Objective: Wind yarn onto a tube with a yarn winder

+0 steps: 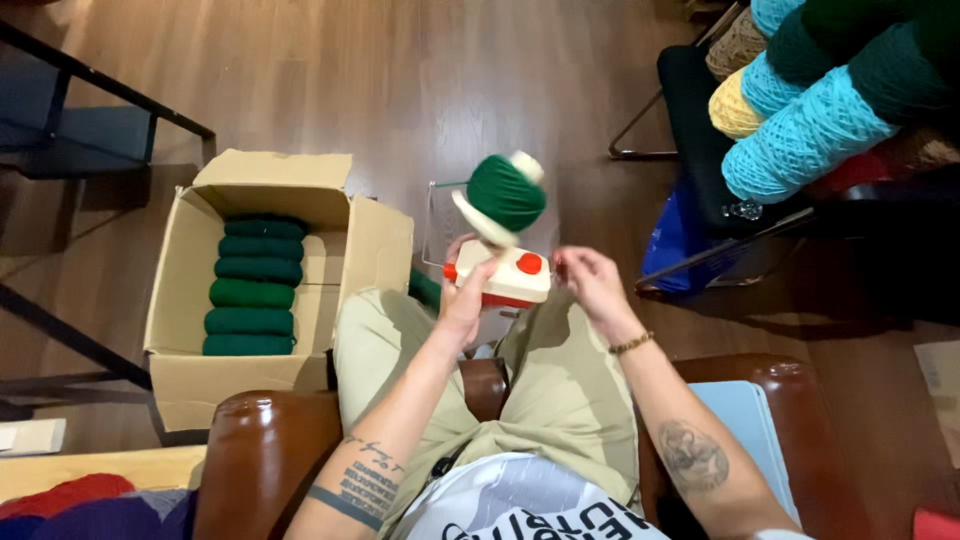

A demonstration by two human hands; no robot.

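Green yarn ball (505, 192) wound on the tilted spindle of a white and orange yarn winder (503, 275), resting on the person's lap; left hand (464, 292) closed on the winder's side; right hand (592, 282) just beside it, fingers pinched together, what they pinch too fine to tell; cardboard box (183, 300) of green yarn cakes (251, 287) on the wooden floor (420, 90)

Indoor light, warm and moderately bright; a broad pale sheen on the wooden floor (480, 70) beyond the cardboard box (270, 290), suggesting a source ahead and overhead; soft shadows left of the box under a dark frame; glossy highlights on the brown leather seat (265, 440) below the box; slight motion blur on the green yarn ball (505, 193) right of the box; wide-angle stretching toward the corners.
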